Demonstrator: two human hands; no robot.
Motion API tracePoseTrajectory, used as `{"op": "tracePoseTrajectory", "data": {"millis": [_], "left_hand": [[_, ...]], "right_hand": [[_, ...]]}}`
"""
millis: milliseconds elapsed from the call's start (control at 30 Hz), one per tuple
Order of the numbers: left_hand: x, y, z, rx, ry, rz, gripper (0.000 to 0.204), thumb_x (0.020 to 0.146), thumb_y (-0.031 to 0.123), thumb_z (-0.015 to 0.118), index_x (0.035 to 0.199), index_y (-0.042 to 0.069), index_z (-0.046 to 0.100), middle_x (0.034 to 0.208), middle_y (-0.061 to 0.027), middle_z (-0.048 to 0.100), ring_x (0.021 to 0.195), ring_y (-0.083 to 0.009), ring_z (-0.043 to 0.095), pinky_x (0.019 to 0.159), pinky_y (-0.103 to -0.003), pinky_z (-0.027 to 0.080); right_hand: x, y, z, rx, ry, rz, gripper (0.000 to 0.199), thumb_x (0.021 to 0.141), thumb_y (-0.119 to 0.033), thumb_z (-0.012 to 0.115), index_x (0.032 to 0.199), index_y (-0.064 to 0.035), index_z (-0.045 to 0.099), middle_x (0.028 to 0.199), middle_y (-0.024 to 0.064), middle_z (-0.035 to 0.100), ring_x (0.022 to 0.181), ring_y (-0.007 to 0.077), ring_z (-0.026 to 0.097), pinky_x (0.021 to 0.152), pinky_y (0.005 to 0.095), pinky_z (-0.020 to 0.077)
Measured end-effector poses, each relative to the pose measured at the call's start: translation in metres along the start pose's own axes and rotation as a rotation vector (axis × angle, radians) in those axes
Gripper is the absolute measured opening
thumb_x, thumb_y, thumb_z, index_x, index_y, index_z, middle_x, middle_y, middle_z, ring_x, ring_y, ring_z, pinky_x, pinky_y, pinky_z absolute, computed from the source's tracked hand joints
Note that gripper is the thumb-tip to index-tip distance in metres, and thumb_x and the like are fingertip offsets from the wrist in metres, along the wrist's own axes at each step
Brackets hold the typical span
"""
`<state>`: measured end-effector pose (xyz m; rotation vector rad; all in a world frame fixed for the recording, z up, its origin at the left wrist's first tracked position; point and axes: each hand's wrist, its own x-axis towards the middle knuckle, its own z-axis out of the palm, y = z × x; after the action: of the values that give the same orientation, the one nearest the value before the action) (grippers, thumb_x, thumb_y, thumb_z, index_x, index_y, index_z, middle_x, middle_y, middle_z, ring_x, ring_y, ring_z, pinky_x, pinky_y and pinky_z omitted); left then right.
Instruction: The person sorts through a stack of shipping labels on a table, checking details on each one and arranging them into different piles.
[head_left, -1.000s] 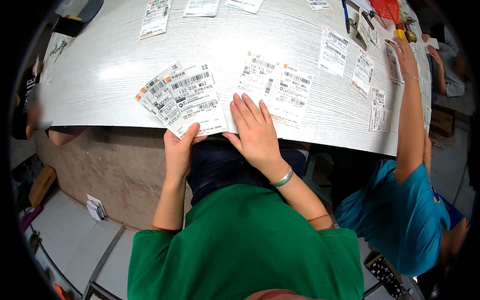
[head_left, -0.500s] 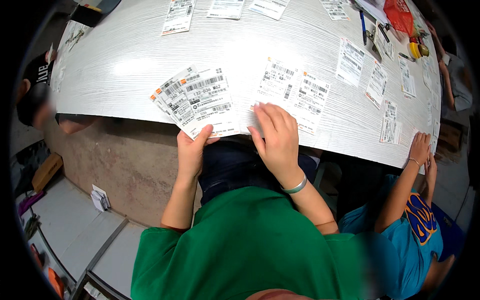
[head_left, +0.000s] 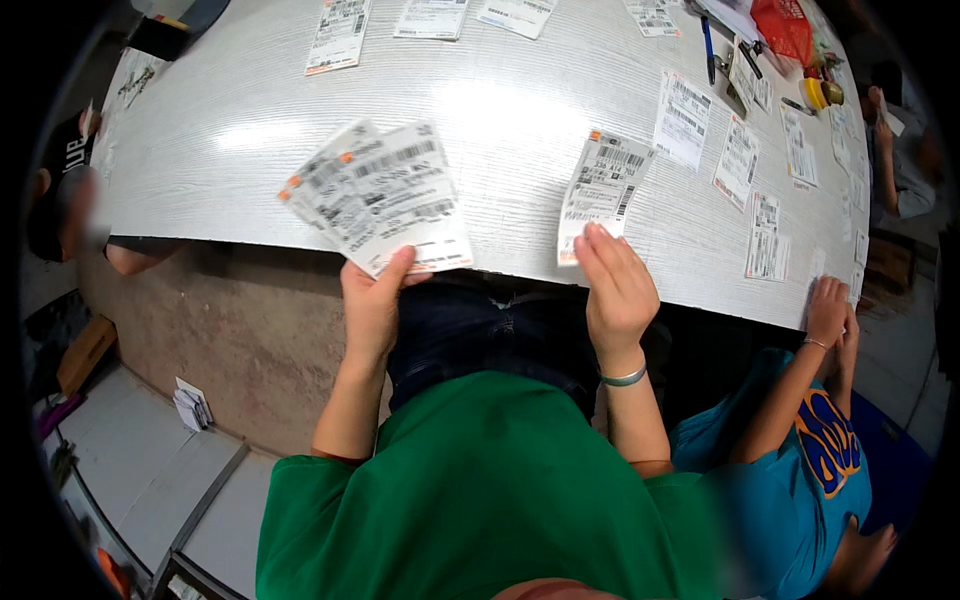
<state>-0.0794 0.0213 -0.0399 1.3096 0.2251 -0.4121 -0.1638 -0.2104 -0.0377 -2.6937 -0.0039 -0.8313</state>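
My left hand (head_left: 372,305) grips a fanned stack of white printed labels (head_left: 380,195) by its lower edge, lifted over the near edge of the pale wood-grain table (head_left: 500,120). My right hand (head_left: 618,290) holds one single white label (head_left: 600,190) by its bottom end, fingers upward, just right of the stack. A silver band sits on my right wrist. My green shirt fills the lower middle.
Several more labels (head_left: 740,160) lie spread over the table's right and far side, with a pen (head_left: 706,50), a red packet (head_left: 785,25) and a yellow tape roll (head_left: 822,93). A person in a blue shirt (head_left: 810,450) rests hands on the table edge at right. Another person (head_left: 60,190) is at left.
Both my hands have lifted off the table: the left raised the fanned stack, the right picked up a single label. The person at right pulled an arm back to the table edge.
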Motion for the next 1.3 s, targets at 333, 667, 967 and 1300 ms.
{"op": "tracePoseTrajectory", "data": {"millis": [333, 667, 967, 1300], "left_hand": [[0.001, -0.013, 0.026, 0.012, -0.162, -0.112, 0.030, 0.081, 0.002, 0.058, 0.108, -0.007, 0.051, 0.099, -0.0131, 0.060, 0.084, -0.0150, 0.060, 0.069, -0.025, 0.053], [0.008, 0.000, 0.013, -0.056, -0.185, -0.144, 0.031, 0.088, 0.007, 0.047, 0.115, -0.008, 0.044, 0.102, -0.0167, 0.060, 0.087, -0.0227, 0.063, 0.069, -0.025, 0.053], [0.011, -0.004, 0.008, -0.070, -0.139, -0.145, 0.031, 0.084, 0.001, 0.052, 0.112, -0.009, 0.045, 0.099, -0.0167, 0.060, 0.081, -0.0221, 0.064, 0.065, -0.023, 0.053], [0.007, -0.008, 0.006, -0.006, -0.119, -0.119, 0.030, 0.079, 0.000, 0.059, 0.107, -0.006, 0.052, 0.097, -0.0126, 0.061, 0.081, -0.0151, 0.061, 0.067, -0.024, 0.054]], "right_hand": [[0.025, -0.038, 0.014, 0.579, -0.271, 0.585, 0.019, 0.068, -0.010, 0.069, 0.085, -0.0040, 0.061, 0.076, 0.0048, 0.063, 0.066, 0.0169, 0.058, 0.058, 0.0257, 0.0453], [0.051, -0.012, 0.038, 0.053, -0.322, 0.501, 0.021, 0.073, -0.019, 0.068, 0.065, -0.0056, 0.053, 0.056, 0.0041, 0.052, 0.052, 0.0181, 0.051, 0.047, 0.0286, 0.0381], [0.047, -0.040, 0.032, 0.243, -0.233, 0.360, 0.011, 0.073, -0.013, 0.066, 0.071, -0.0063, 0.057, 0.062, 0.0042, 0.054, 0.057, 0.0186, 0.051, 0.049, 0.0296, 0.0396], [0.040, -0.068, 0.047, 0.839, -0.322, 0.652, 0.015, 0.076, -0.008, 0.067, 0.073, -0.0005, 0.054, 0.061, 0.0033, 0.057, 0.051, 0.0063, 0.051, 0.047, 0.0188, 0.0409]]}}
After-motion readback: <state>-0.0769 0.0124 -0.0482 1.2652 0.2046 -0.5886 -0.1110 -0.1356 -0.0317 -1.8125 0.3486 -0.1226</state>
